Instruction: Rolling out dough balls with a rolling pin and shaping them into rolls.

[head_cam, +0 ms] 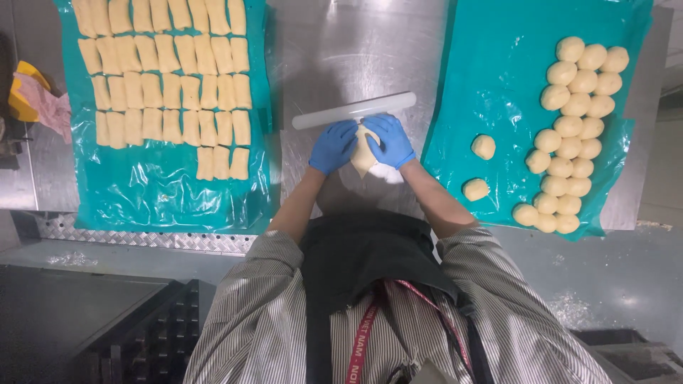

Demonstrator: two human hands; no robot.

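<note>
Head view, looking straight down: both gloved hands meet at the middle of the steel worktop (341, 50) on one piece of dough (363, 153). The left hand (332, 146) and the right hand (390, 140) each have their grip closed on it, fingers curled over its upper part from either side, so the dough lies directly between the two grips, equally near to both. Its long axis runs from the fingers back toward the person's body, the pale lower end showing below the gloves. Just beyond the fingertips lies a white rolling pin (353, 110), its length crosswise to the dough. Well to the left of the grips, a teal sheet (163, 192) carries rows of oblong dough pieces (171, 92); to the right, a second teal sheet (491, 78) carries round dough balls (573, 135).
</note>
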